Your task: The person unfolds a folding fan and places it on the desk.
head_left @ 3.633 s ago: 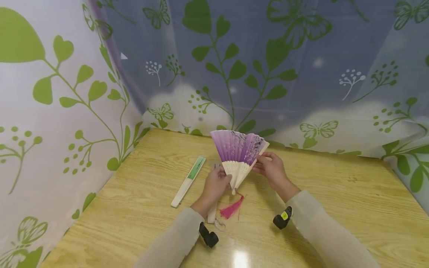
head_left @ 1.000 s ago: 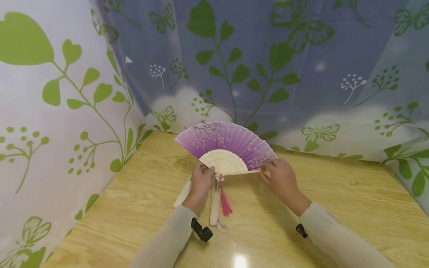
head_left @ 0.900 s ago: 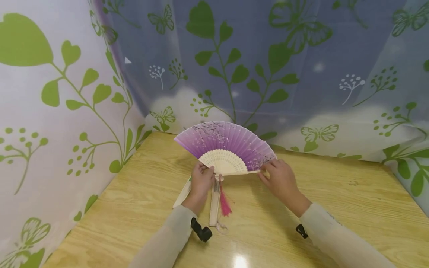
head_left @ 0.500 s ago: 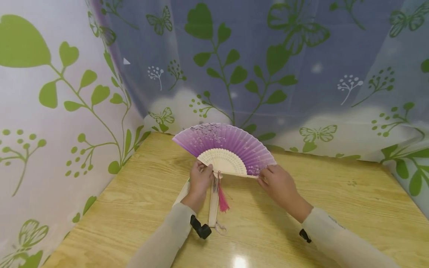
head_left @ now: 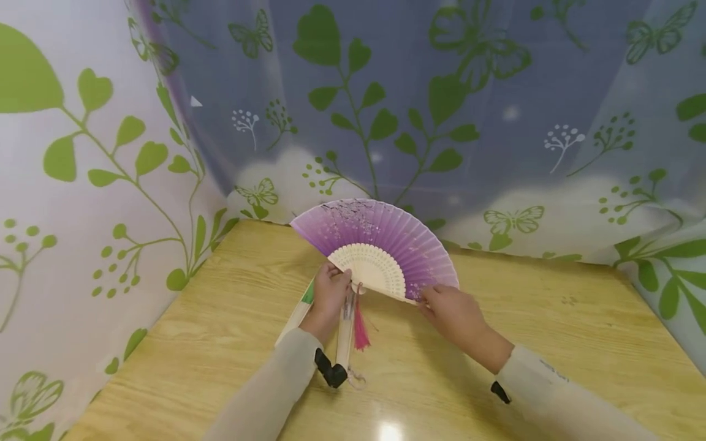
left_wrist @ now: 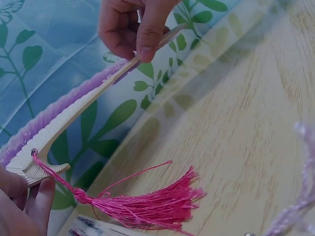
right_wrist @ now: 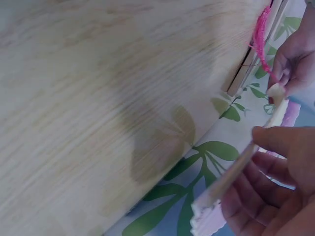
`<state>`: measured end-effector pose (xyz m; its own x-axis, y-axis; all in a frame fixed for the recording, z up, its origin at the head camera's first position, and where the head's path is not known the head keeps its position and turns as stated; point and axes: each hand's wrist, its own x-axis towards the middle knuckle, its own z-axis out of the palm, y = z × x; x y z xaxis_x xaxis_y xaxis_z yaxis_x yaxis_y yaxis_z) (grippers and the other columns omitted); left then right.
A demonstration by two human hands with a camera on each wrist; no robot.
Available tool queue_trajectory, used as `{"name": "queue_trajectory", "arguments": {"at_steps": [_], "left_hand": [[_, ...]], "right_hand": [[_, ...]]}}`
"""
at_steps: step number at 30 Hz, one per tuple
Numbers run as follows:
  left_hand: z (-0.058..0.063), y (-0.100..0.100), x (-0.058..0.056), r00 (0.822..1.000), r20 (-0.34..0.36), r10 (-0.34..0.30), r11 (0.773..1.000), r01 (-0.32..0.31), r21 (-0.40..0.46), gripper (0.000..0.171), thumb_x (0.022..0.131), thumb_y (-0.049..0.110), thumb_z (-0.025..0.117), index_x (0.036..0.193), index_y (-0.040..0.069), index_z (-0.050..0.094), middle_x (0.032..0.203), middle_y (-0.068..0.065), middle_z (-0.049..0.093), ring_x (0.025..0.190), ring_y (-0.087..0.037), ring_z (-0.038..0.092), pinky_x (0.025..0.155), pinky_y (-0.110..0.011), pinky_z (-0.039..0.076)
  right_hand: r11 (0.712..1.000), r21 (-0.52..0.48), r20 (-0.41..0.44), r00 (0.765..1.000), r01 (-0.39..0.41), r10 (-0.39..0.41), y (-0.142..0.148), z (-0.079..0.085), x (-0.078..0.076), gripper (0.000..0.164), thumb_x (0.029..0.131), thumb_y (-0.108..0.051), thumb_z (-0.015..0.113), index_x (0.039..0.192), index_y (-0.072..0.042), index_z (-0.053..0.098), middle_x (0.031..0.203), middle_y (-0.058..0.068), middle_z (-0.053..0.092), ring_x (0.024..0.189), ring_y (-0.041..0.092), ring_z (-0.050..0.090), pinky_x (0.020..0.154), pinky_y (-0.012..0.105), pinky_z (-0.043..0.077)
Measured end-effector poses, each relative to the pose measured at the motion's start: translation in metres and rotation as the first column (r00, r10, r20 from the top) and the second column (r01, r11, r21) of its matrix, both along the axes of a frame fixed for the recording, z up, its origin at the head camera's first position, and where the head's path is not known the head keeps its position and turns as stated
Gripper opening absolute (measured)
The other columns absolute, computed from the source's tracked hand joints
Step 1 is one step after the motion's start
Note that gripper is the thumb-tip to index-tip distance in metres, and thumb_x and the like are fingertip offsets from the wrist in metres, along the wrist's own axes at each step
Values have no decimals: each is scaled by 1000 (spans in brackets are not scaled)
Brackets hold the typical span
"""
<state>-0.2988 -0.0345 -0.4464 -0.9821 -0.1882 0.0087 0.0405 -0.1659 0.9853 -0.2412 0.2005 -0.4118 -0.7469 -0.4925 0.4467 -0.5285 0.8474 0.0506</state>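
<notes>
A purple folding fan [head_left: 380, 236] with pale slotted ribs is spread wide above the table in the head view. My left hand [head_left: 329, 295] pinches its ribs near the pivot on the left side. On the other side, my right hand [head_left: 455, 315] pinches the outer guard stick between thumb and fingers, as the right wrist view also shows with the fan's edge [right_wrist: 231, 174]. From the pivot hangs a pink tassel [left_wrist: 147, 204]. Below my left hand lie a folded fan with a green part [head_left: 295, 315], partly covered, and another folded fan [head_left: 344, 337] with a pale cord.
A wooden table [head_left: 220, 343] carries everything. Behind it hangs a blue cloth backdrop [head_left: 408, 110] with green leaves, and a white patterned cloth [head_left: 49, 196] stands along the left side.
The purple fan has gone from partly spread to widely spread. My right hand has moved right and down with the guard stick, most recently a little further down. My left hand stays at the pivot.
</notes>
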Motion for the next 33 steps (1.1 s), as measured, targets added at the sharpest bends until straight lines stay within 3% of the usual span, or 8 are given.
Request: {"name": "queue_trajectory", "arguments": {"at_steps": [7,13,17,23,28,33], "left_hand": [[8,8,-6,1000,-1,-31,997,31,-76,23,97,5,58,116,-6,54,102,-14,56,79,-13,55,68,-26,52],[3,25,-22,999,-16,-32,989,29,-144,21,94,2,60,114,-5,58,101,-15,57,77,-14,56,68,-30,56],[7,38,-27,995,-17,-95,983,90,-162,21,94,3,61,114,-3,58,101,-13,57,82,-16,60,70,-27,56],[7,60,-32,985,62,-161,962,171,-211,31,94,9,64,123,-1,58,111,-12,58,98,-20,60,79,-27,54],[12,74,-36,974,74,-213,935,225,-272,32,93,8,65,123,-2,58,109,-11,60,93,-19,61,73,-24,54],[12,90,-34,960,104,-259,917,278,-287,25,90,2,66,115,-4,62,101,-9,62,87,-17,61,72,-23,55]], "right_hand": [[995,89,27,999,-34,32,-3,11,5,22,80,-9,77,80,-8,56,64,5,56,58,26,59,46,38,47],[994,111,124,992,-3,-11,-1,18,11,16,79,-8,75,83,-8,60,68,7,60,61,28,62,49,41,49],[996,83,149,988,19,-31,4,18,15,16,77,-2,72,83,-10,60,68,6,60,61,28,62,50,42,49],[997,51,230,971,58,-68,12,19,24,19,72,2,67,81,-10,55,65,6,59,59,27,60,49,42,49],[993,54,277,954,102,-113,20,22,29,24,69,0,71,84,-11,55,65,6,59,59,26,60,50,43,49],[983,133,330,930,123,-161,26,19,36,24,72,-6,77,74,-10,53,64,6,58,59,27,59,49,43,48]]}}
